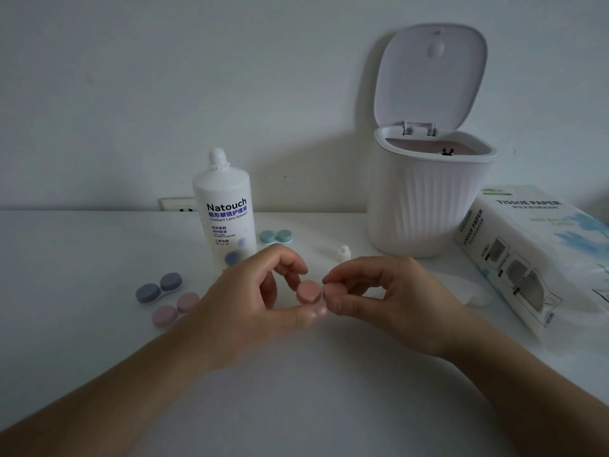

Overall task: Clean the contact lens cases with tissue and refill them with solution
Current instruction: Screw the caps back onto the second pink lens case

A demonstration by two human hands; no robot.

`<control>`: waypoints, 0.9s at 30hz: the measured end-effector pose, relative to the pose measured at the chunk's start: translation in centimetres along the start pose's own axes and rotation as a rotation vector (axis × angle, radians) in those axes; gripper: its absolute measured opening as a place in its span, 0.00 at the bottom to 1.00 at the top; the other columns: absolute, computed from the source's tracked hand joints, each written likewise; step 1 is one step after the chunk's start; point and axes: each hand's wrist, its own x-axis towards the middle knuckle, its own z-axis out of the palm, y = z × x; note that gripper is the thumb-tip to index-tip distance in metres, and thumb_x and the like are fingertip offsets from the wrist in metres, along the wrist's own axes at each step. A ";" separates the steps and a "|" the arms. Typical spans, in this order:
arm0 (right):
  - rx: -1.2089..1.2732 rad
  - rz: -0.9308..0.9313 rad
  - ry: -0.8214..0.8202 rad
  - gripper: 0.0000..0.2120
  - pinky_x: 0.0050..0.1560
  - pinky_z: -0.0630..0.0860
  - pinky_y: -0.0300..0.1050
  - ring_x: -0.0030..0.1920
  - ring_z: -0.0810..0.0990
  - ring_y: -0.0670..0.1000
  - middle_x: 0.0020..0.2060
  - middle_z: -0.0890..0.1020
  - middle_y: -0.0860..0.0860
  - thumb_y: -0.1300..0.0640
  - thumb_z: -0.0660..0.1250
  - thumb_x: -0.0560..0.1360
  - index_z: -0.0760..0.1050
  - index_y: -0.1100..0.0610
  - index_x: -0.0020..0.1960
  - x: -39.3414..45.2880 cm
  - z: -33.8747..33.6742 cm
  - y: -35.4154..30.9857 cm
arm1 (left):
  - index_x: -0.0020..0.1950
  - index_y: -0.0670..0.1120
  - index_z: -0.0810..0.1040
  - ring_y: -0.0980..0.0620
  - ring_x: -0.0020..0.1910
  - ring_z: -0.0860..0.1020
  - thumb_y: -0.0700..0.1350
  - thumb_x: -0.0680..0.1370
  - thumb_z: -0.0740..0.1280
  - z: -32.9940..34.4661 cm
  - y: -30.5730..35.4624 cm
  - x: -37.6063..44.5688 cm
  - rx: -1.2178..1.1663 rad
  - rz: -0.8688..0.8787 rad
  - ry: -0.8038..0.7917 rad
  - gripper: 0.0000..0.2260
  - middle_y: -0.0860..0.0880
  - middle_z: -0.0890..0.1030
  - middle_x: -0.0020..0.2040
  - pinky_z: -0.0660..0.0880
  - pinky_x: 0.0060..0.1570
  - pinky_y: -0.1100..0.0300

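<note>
White desk (82, 245) against a pale wall, seen from the head camera: both hands meet over a salmon-pink plastic lens case (317, 292). The left hand (263, 298) pinches its left cap between thumb and curled fingers, while the right hand (379, 291) pinches the right one. Best practice looks like steadying one side, twisting the other level. The uncapped white solution bottle (227, 212) stands just behind.

A white ribbed bin (425, 206) with its lid (431, 74) raised stands on the white table (99, 258), before a wall socket (178, 204).
</note>
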 end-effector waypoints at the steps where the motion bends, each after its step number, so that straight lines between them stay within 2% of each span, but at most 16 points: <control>1: -0.004 0.003 -0.004 0.09 0.51 0.80 0.44 0.44 0.84 0.44 0.43 0.86 0.39 0.45 0.75 0.71 0.83 0.44 0.51 0.0 0.0 -0.1 | 0.49 0.58 0.77 0.59 0.27 0.67 0.64 0.64 0.74 0.0 -0.1 0.0 0.024 0.002 0.025 0.19 0.57 0.76 0.33 0.65 0.28 0.67; 3: -0.015 0.009 -0.008 0.09 0.52 0.80 0.45 0.44 0.84 0.44 0.43 0.86 0.39 0.46 0.75 0.72 0.84 0.44 0.51 0.0 0.0 -0.1 | 0.47 0.55 0.77 0.59 0.26 0.66 0.63 0.67 0.73 0.0 -0.2 0.0 0.060 0.016 0.032 0.16 0.57 0.71 0.27 0.64 0.27 0.68; 5: -0.014 0.013 -0.004 0.08 0.51 0.79 0.44 0.44 0.83 0.43 0.42 0.86 0.38 0.47 0.76 0.72 0.83 0.43 0.50 0.0 0.0 0.0 | 0.50 0.57 0.79 0.59 0.27 0.68 0.57 0.71 0.72 -0.2 0.0 -0.1 0.047 0.051 -0.018 0.10 0.61 0.76 0.33 0.66 0.28 0.69; 6: -0.008 0.012 -0.002 0.08 0.51 0.78 0.43 0.44 0.83 0.43 0.43 0.86 0.38 0.48 0.76 0.72 0.83 0.43 0.50 0.0 0.0 0.0 | 0.54 0.60 0.80 0.59 0.30 0.69 0.54 0.72 0.71 -0.3 0.1 -0.1 0.034 0.065 -0.059 0.11 0.62 0.79 0.39 0.68 0.30 0.69; 8: -0.001 0.007 -0.005 0.08 0.50 0.79 0.42 0.44 0.84 0.44 0.43 0.86 0.38 0.47 0.76 0.72 0.83 0.42 0.50 0.0 0.0 0.0 | 0.64 0.65 0.77 0.57 0.33 0.71 0.55 0.72 0.68 -0.5 -0.1 -0.2 0.009 0.054 -0.126 0.21 0.59 0.79 0.51 0.71 0.33 0.67; 10: 0.000 0.003 -0.006 0.08 0.50 0.79 0.41 0.43 0.84 0.43 0.43 0.86 0.38 0.47 0.76 0.72 0.83 0.43 0.50 0.0 0.0 0.0 | 0.68 0.66 0.74 0.57 0.33 0.71 0.58 0.70 0.69 -0.4 -0.2 -0.3 0.027 0.040 -0.118 0.25 0.58 0.78 0.53 0.72 0.34 0.65; 12: 0.003 0.002 -0.007 0.08 0.50 0.79 0.40 0.43 0.84 0.43 0.43 0.86 0.38 0.48 0.76 0.72 0.83 0.43 0.51 0.0 0.0 0.0 | 0.63 0.64 0.76 0.58 0.31 0.70 0.62 0.67 0.72 -0.2 -0.1 -0.2 0.044 0.031 -0.079 0.24 0.58 0.78 0.50 0.71 0.33 0.65; 14: -0.002 0.000 -0.012 0.08 0.50 0.79 0.40 0.44 0.84 0.43 0.43 0.86 0.38 0.48 0.76 0.72 0.83 0.43 0.51 0.0 0.0 -0.1 | 0.54 0.61 0.78 0.59 0.29 0.68 0.63 0.66 0.74 0.0 0.2 -0.1 0.016 0.037 -0.038 0.19 0.60 0.80 0.43 0.67 0.30 0.69; 16: 0.001 0.004 -0.015 0.09 0.50 0.80 0.40 0.44 0.84 0.43 0.43 0.86 0.39 0.48 0.76 0.72 0.84 0.45 0.52 0.0 0.0 -0.1 | 0.47 0.58 0.79 0.60 0.26 0.66 0.61 0.67 0.76 -0.1 0.3 0.0 0.017 0.054 -0.019 0.14 0.62 0.77 0.33 0.63 0.28 0.72; 18: 0.001 0.009 -0.014 0.09 0.51 0.80 0.41 0.44 0.84 0.43 0.42 0.86 0.39 0.49 0.76 0.72 0.84 0.46 0.52 0.0 0.0 -0.2 | 0.44 0.57 0.80 0.60 0.25 0.66 0.58 0.68 0.78 -0.2 0.3 -0.1 0.029 0.048 -0.008 0.12 0.61 0.73 0.27 0.62 0.27 0.72; 23: -0.011 -0.006 -0.016 0.08 0.49 0.78 0.36 0.43 0.83 0.42 0.42 0.86 0.39 0.51 0.76 0.72 0.84 0.46 0.51 0.0 0.1 -0.4 | 0.41 0.56 0.83 0.58 0.25 0.65 0.61 0.63 0.76 -0.3 0.7 0.0 -0.055 -0.010 0.035 0.13 0.55 0.69 0.24 0.63 0.26 0.69; 27: -0.007 -0.023 -0.014 0.08 0.47 0.75 0.29 0.43 0.83 0.40 0.41 0.85 0.38 0.51 0.77 0.72 0.84 0.46 0.51 -0.1 0.3 -0.4 | 0.40 0.55 0.84 0.58 0.25 0.66 0.57 0.64 0.81 -0.7 0.9 0.1 -0.046 -0.024 -0.013 0.11 0.55 0.70 0.25 0.63 0.27 0.66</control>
